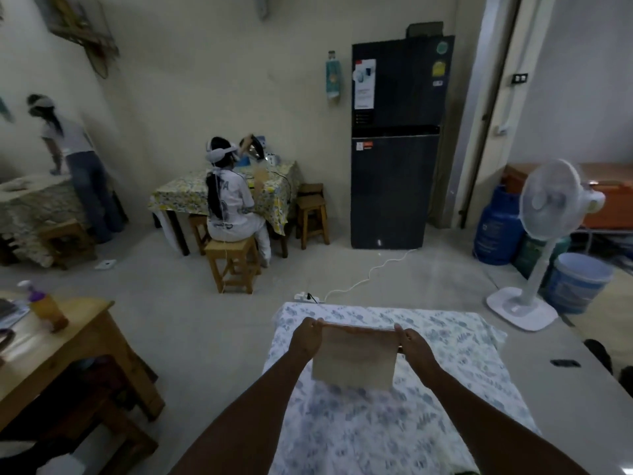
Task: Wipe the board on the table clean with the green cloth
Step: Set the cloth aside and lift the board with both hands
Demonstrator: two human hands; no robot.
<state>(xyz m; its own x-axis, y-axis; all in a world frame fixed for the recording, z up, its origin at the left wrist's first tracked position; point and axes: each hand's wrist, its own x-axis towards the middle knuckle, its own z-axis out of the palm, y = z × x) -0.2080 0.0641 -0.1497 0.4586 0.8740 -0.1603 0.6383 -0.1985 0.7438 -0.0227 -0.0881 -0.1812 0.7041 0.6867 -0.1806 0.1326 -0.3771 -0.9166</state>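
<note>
A pale wooden board [354, 359] is held up above the table [445, 354], which is covered in a white cloth with a blue flower print. My left hand [306, 341] grips the board's upper left corner and my right hand [416, 346] grips its upper right corner. The board hangs tilted with its lower edge toward me, just above the tablecloth. A small strip of green [464, 472] shows at the bottom edge of the view between my arms; I cannot tell if it is the green cloth.
A wooden table [51, 354] with a spray bottle [46, 308] stands to the left. A white standing fan [544, 241], a blue bucket [575, 281] and gas cylinders are to the right. A power strip [306, 297] lies beyond the table. Two people work at far tables near a dark fridge [394, 142].
</note>
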